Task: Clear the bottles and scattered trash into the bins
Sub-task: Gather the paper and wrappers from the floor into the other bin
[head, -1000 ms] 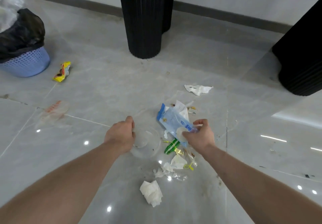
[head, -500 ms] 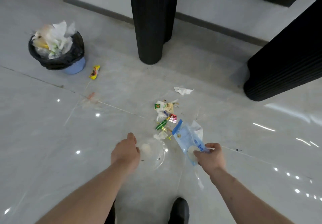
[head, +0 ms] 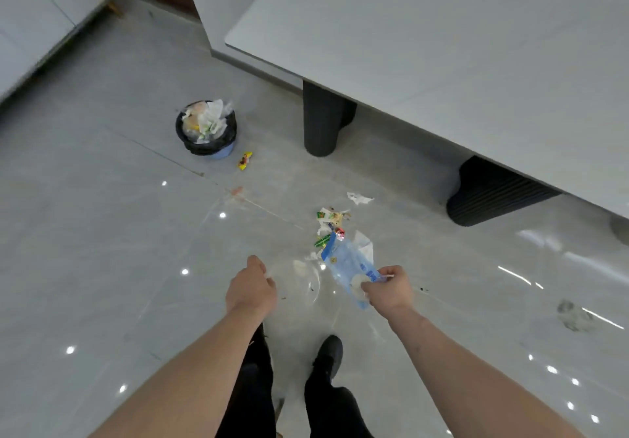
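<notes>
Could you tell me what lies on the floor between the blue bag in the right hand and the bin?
In the head view, between the blue bag and the bin lie a faint pinkish wrapper and a yellow wrapper.

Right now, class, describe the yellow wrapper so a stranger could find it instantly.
Find the bin with the black liner, left of the table leg. Just right of its base on the floor lies the yellow wrapper, alone, apart from the litter pile.
</notes>
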